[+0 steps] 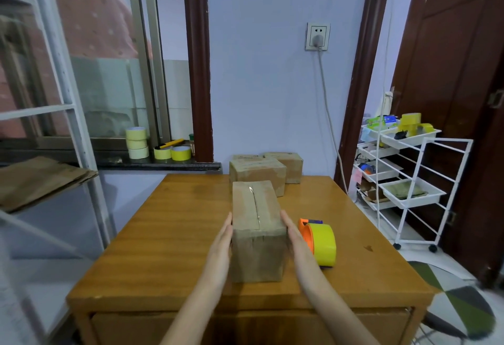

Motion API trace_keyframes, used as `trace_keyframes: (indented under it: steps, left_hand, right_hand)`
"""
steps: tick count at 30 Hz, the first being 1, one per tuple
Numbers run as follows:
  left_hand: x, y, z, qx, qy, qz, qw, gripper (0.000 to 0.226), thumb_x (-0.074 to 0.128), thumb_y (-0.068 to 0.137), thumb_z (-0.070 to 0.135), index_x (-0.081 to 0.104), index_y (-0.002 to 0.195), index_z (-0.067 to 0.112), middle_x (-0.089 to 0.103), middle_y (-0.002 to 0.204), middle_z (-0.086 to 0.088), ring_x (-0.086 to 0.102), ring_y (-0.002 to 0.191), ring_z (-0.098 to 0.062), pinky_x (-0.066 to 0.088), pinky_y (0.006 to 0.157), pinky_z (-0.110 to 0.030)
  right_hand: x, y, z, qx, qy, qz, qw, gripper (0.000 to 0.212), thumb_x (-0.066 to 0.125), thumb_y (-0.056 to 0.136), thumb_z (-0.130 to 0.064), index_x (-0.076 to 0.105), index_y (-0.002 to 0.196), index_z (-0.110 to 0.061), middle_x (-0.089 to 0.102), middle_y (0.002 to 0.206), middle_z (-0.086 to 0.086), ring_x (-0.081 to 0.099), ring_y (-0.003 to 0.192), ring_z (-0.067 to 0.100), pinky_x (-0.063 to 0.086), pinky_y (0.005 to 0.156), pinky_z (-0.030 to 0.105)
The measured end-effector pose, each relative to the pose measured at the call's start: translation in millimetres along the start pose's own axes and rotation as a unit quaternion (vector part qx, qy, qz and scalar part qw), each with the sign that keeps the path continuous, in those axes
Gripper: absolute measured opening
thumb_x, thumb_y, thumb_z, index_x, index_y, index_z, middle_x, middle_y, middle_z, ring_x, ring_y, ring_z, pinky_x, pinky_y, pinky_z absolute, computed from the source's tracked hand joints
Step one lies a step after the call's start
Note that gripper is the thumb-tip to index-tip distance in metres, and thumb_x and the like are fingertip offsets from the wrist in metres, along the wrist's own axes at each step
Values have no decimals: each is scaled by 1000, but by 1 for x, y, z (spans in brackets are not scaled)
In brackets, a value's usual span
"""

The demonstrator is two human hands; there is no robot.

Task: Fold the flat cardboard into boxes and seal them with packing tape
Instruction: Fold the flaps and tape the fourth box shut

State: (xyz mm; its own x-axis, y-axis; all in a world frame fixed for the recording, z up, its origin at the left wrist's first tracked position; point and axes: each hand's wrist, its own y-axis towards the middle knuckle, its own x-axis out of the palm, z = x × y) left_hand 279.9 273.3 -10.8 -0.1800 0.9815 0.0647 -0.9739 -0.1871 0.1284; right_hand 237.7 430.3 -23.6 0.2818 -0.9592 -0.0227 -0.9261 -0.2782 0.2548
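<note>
A folded cardboard box (257,224) stands on the wooden table (169,235), its top flaps closed with clear tape along the seam. My left hand (222,246) presses flat against the box's left side with straight fingers. My right hand (296,241) lies flat against its right side in the same way. An orange tape dispenser with a yellow roll (320,241) lies on the table just right of my right hand. Two more closed boxes (259,173) sit behind, at the table's far edge. Flat cardboard sheets (38,181) rest on a shelf at the left.
Spare yellow tape rolls (137,143) stand on the window sill at the back left. A white wire cart (403,173) with trays stands right of the table, before a dark door. A cable hangs from the wall socket (317,36).
</note>
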Motion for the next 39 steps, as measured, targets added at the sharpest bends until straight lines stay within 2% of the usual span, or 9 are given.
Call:
trace_keyframes:
  steps: [3, 5, 8, 12, 17, 27, 33, 36, 39]
  left_hand:
    - [-32, 5, 0, 46, 74, -25, 996, 31, 47, 95, 29, 50, 122, 43, 46, 138, 16, 44, 126, 0, 36, 107, -23]
    - [-46, 5, 3, 93, 153, -41, 983, 38, 51, 96, 10, 55, 120, 38, 54, 129, 16, 52, 113, 7, 42, 95, -11]
    - [-53, 10, 6, 117, 236, -82, 961, 44, 59, 90, 2, 61, 115, 38, 60, 118, 10, 59, 105, -6, 49, 95, -24]
    - [-54, 17, 7, 144, 275, -69, 948, 43, 67, 86, 6, 63, 108, 43, 61, 114, 15, 62, 96, -4, 52, 84, -21]
    - [-58, 21, 5, 143, 269, -74, 950, 40, 71, 83, 7, 65, 106, 40, 63, 112, 16, 65, 90, -6, 52, 77, -17]
    - [-47, 27, 8, 178, 345, -49, 920, 13, 73, 81, 23, 65, 91, 25, 62, 103, 15, 62, 78, -2, 51, 66, -18]
    - [-46, 26, 4, 174, 323, -35, 930, 11, 72, 81, 27, 63, 87, 29, 63, 103, 16, 62, 78, -2, 48, 66, -16]
    - [-50, 22, 4, 167, 333, -54, 926, 21, 70, 84, 22, 60, 93, 38, 60, 110, 18, 59, 87, 3, 47, 70, -13]
    - [-53, 19, 6, 159, 338, -80, 924, 24, 67, 87, 21, 59, 101, 39, 58, 114, 19, 58, 91, 5, 50, 74, -15]
  right_hand:
    - [-35, 3, 1, -51, -91, -27, 994, 37, 37, 102, -9, 52, 124, -35, 49, 140, -9, 43, 132, 3, 34, 111, 23]
    - [-48, 5, -6, -97, -209, -56, 971, 41, 44, 99, -3, 58, 119, -35, 51, 137, -10, 42, 128, -7, 36, 102, 12]
    - [-54, 12, -15, -147, -297, -84, 940, 40, 56, 94, -3, 61, 116, -36, 49, 133, -14, 41, 124, -12, 42, 87, 7]
    - [-54, 19, -16, -176, -306, -84, 932, 33, 64, 88, -3, 67, 115, -22, 53, 129, -9, 46, 119, -9, 47, 83, 11]
    - [-49, 20, -12, -167, -260, -67, 949, 28, 71, 83, -4, 71, 108, -15, 56, 124, -3, 52, 120, 4, 56, 85, 27]
    - [-46, 24, -3, -178, -244, -52, 952, 21, 72, 82, -8, 70, 100, -20, 56, 114, -7, 53, 118, 6, 57, 79, 24]
    - [-43, 25, -8, -177, -260, -29, 949, 13, 74, 81, -19, 71, 93, -18, 57, 110, -8, 52, 112, -3, 47, 69, 11]
    - [-44, 26, -8, -179, -273, -43, 944, 12, 73, 82, -16, 69, 93, -17, 56, 110, -5, 51, 110, -3, 47, 69, 11]
    - [-50, 23, -7, -175, -277, -86, 941, 26, 75, 81, -15, 65, 100, -30, 52, 117, -6, 54, 109, -1, 52, 71, 16]
